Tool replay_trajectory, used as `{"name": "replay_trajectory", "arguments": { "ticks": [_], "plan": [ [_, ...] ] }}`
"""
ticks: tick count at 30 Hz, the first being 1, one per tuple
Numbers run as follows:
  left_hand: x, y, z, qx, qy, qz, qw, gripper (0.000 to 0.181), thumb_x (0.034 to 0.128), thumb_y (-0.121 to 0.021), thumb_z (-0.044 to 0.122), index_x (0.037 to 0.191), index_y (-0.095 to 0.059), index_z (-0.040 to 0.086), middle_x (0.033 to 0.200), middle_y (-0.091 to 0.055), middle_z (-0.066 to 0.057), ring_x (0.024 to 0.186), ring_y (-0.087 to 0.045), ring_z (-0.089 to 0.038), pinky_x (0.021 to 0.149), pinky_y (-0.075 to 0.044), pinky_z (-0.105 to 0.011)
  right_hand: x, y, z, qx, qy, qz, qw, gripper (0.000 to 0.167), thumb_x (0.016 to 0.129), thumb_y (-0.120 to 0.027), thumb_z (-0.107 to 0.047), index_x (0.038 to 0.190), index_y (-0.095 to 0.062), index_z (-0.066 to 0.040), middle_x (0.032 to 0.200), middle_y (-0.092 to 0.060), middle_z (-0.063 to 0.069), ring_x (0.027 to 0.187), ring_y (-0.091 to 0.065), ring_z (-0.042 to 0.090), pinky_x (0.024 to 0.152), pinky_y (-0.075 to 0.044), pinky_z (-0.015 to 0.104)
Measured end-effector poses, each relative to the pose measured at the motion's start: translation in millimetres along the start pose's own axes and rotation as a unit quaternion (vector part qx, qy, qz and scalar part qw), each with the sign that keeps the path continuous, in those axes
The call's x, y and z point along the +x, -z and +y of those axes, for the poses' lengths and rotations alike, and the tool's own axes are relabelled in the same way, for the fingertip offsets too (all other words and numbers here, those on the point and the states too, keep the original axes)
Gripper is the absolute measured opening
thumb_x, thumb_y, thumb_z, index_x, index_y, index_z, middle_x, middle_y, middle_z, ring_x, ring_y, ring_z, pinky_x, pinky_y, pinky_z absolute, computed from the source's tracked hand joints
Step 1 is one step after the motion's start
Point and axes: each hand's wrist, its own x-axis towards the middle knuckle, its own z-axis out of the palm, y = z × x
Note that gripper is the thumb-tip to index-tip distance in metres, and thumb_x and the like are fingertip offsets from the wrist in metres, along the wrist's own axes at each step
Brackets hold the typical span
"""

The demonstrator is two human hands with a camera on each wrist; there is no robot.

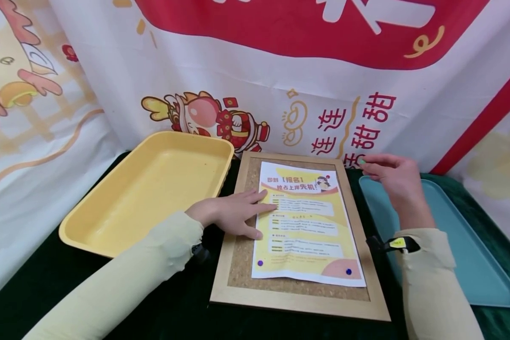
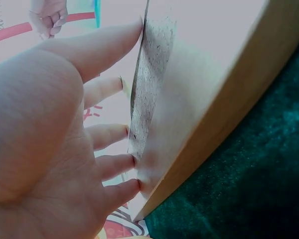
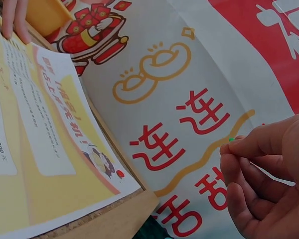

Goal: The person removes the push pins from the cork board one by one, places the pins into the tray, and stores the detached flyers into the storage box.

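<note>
The yellow tray (image 1: 153,189) sits at ten o'clock from the corkboard (image 1: 242,259); your left hand (image 1: 235,215), fingers spread apart, rests on the board's poster (image 1: 308,224). At two o'clock your right hand (image 1: 401,182) pinches a small green piece (image 3: 232,140), near the blue tray (image 1: 463,255) at three o'clock.

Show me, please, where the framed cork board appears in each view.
Head: framed cork board, lower half, just right of centre.
Left wrist: slanting from upper right to bottom centre.
Right wrist: along the left side, partly cut off.
Shared landmark: the left hand, visible in all three.
</note>
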Motion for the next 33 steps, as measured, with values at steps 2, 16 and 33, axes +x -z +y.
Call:
{"name": "replay_trajectory", "arguments": {
  "ticks": [2, 16, 33],
  "plan": [
    [0.2, -0.1, 0.4, 0.001, -0.001, 0.000, 1.0000, 0.080, 0.1042, -0.064, 0.050, 0.171, -0.025, 0.028, 0.181, -0.003, -0.011, 0.168, 0.003, -0.037, 0.136, -0.009, -0.055, 1.4, 2.4, 2.3, 0.000, -0.004, 0.003, 1.0000, 0.052, 0.102, -0.068, -0.048, 0.147, -0.065, -0.022, 0.146, -0.059, -0.002, 0.113, -0.060, 0.008, 0.093, -0.054, 0.019],
    [-1.5, 0.9, 2.2, 0.003, 0.001, 0.001, 1.0000, 0.080, 0.1045, -0.063, 0.050, 0.171, -0.025, 0.027, 0.181, -0.003, -0.012, 0.168, 0.001, -0.038, 0.136, -0.009, -0.056, 12.5, 20.0, 22.7, 0.013, -0.059, 0.005, 0.9981, 0.051, 0.102, -0.068, -0.048, 0.146, -0.065, -0.023, 0.116, -0.062, -0.017, 0.110, -0.060, 0.008, 0.109, -0.051, 0.034],
    [-0.3, -0.5, 1.1, 0.008, -0.002, 0.003, 1.0000, 0.081, 0.1041, -0.064, 0.051, 0.171, -0.025, 0.027, 0.181, -0.003, -0.012, 0.168, 0.002, -0.039, 0.136, -0.009, -0.056, 25.7, 28.3, 62.4, -0.017, -0.133, -0.006, 0.9909, 0.055, 0.105, -0.062, -0.049, 0.153, -0.060, -0.020, 0.126, -0.062, -0.008, 0.120, -0.058, 0.014, 0.113, -0.050, 0.037]
  ]
}}
